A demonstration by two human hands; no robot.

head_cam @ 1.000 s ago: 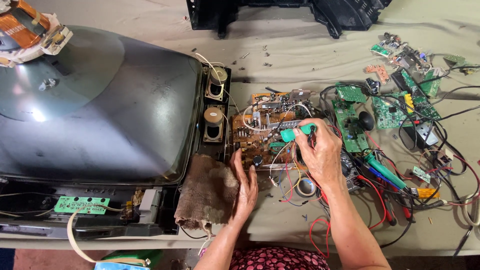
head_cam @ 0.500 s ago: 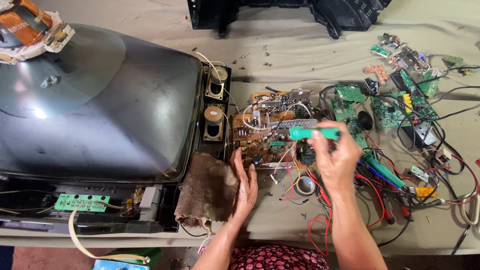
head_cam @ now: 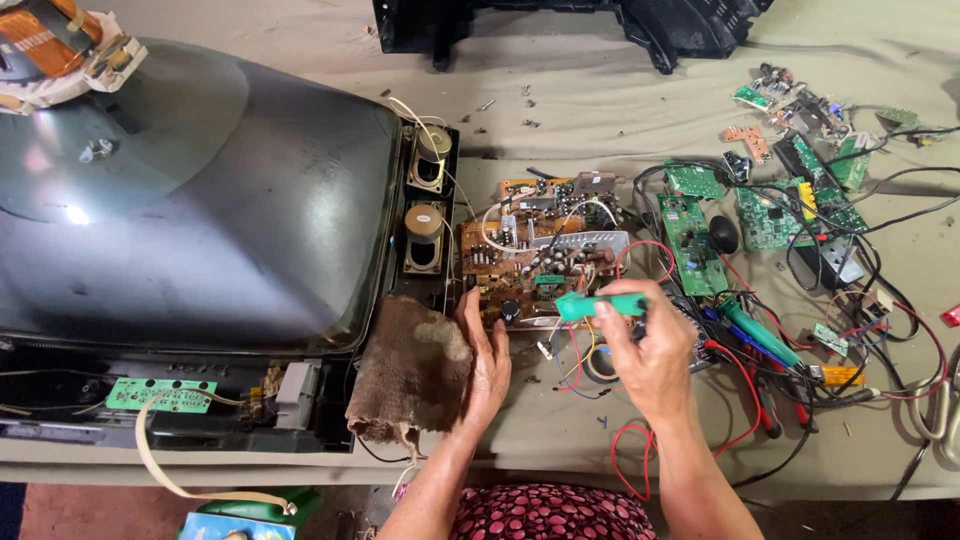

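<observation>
The right hand (head_cam: 650,355) grips a green-handled tool (head_cam: 600,304) above the brown circuit board (head_cam: 535,265). The left hand (head_cam: 487,355) rests open, flat beside a brown cloth (head_cam: 410,365).

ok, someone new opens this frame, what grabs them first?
The big grey picture tube filling the left half, face down beside two small speakers. At centre, the right hand holds a green-handled tool over the brown circuit board, while the left hand rests at the board's edge next to a brown rag. To the right lies a tangle of green boards and red and black wires.
</observation>
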